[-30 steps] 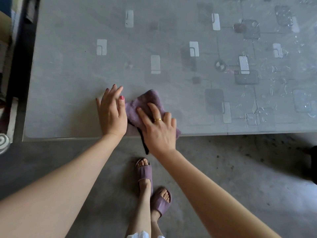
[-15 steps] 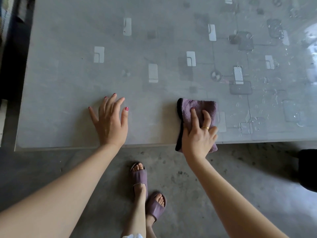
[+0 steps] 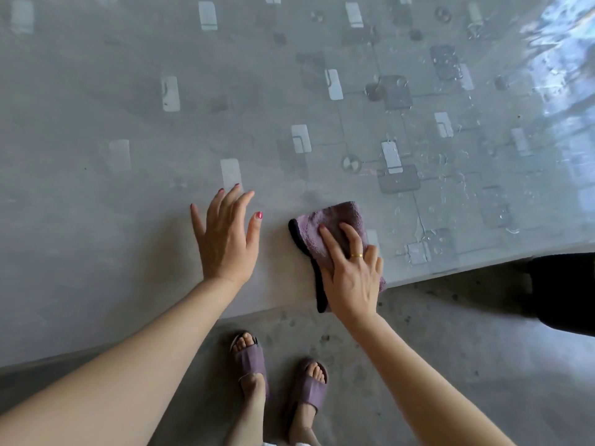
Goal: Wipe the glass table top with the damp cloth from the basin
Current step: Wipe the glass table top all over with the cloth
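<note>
— Near the front edge of the glass table top [image 3: 96,220], what is being done, and why are the hands set as they are?

— A purple cloth [image 3: 335,220] is pressed flat on the glass by the right hand [image 3: 352,275]. The fingers are laid straight across it, not curled round it, so nothing is gripped; the cloth is simply held down by the palm. Pressure spread this way is probably meant to keep the whole pad of cloth against the glass for a broad stroke. The left hand [image 3: 225,243] is laid on the bare glass just beside the cloth, fingers spread and relaxed, holding nothing. It is most likely placed there for support as the body is leaned over the table.

— And the cloth itself?

— It is folded into a thick pad, with a black trim seen along its left side. Its near end hangs slightly over the table edge, under the wrist. Whether it is damp cannot be told from its surface, though water drops [image 3: 450,175] are seen on the glass to the right. That wet patch is judged to be not yet wiped, so a stroke toward it would seem called for.
</note>
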